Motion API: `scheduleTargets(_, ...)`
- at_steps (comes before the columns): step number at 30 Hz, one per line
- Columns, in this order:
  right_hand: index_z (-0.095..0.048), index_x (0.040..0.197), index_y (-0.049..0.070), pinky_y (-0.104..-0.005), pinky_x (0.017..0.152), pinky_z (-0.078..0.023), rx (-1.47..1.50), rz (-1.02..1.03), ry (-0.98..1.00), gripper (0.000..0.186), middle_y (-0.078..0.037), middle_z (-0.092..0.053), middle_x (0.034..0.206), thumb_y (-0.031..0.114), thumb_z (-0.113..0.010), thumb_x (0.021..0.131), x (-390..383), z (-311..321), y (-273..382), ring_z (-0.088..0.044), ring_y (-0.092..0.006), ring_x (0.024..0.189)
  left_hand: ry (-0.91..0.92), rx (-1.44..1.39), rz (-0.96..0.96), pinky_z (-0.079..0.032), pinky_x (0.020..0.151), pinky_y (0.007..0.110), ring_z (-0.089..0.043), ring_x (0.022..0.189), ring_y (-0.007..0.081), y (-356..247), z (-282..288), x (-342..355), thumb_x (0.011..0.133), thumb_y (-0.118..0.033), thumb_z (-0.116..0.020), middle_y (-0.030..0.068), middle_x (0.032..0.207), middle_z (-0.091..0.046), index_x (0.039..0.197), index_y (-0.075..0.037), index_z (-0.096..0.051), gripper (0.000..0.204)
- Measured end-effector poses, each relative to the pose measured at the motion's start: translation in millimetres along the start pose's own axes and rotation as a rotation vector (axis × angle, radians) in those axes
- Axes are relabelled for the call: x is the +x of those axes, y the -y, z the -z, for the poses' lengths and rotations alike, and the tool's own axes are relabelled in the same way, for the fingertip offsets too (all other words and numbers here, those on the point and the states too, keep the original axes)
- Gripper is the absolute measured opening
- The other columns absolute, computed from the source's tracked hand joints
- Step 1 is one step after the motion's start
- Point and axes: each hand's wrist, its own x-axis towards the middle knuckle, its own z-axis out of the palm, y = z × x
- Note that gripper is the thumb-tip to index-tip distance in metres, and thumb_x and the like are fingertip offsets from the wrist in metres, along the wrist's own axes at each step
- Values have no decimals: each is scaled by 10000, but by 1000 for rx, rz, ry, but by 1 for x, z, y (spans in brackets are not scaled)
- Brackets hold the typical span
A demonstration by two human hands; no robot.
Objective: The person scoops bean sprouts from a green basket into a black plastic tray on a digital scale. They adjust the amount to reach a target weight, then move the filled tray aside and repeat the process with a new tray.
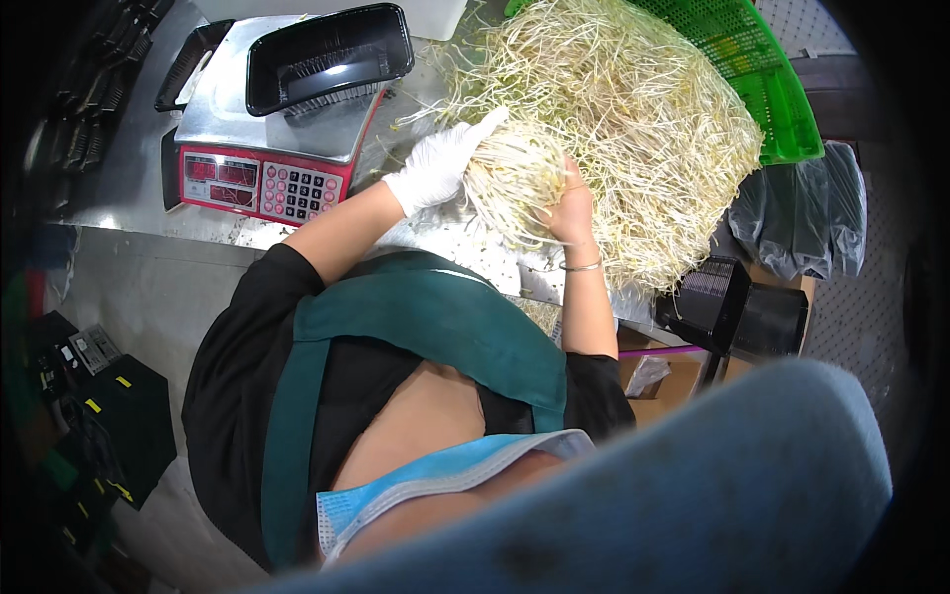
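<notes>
The black tray on the red scale could have been tipped by a knock from the gloved left hand; onto the metal table, sprouts could have been shed by too loose a hold. The bundle of sprouts was clasped between that hand and, on its right, the bare right hand, beside the sprout heap

A shiny metal table catches bright light along its near edge. Smooth grey floor shows below the left part of that edge, and a patterned grey surface lies past the table's right edge.
</notes>
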Motion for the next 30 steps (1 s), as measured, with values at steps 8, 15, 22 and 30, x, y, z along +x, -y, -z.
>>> scheduleTargets(8,-515,1193,95,-339,619,-499,-716,257,229,626,-79,-592,826,57,-704,597,8,61,-8,-603,-246,726,328,215,123,-491,643,411,-609,762,331,-5,-13,-12,827,-47,-407,205,934,-557,1433,-130,-151,663)
scheduleTargets(15,-531,1139,80,-353,693,-517,-471,-258,-22,509,-130,-636,926,129,-732,674,16,101,-13,-634,-262,800,533,348,44,-464,843,418,-596,902,295,18,6,-31,813,-53,-428,173,971,-553,1407,-107,-242,624)
scheduleTargets(22,-449,1235,-84,-390,909,-446,-210,-101,410,915,-272,-539,1146,435,-799,567,33,-5,-22,-548,-358,1058,215,489,71,-255,1047,504,-485,1147,296,26,0,-50,736,-126,-635,201,1208,-496,1426,-24,-69,898)
scheduleTargets(30,-240,1328,-122,-424,1026,-274,-668,-97,313,1323,-297,-402,1275,691,-744,414,6,-80,83,-409,-379,1196,269,451,258,-412,871,434,-603,821,330,28,-12,-35,713,-172,-631,196,950,-592,1382,83,-153,861)
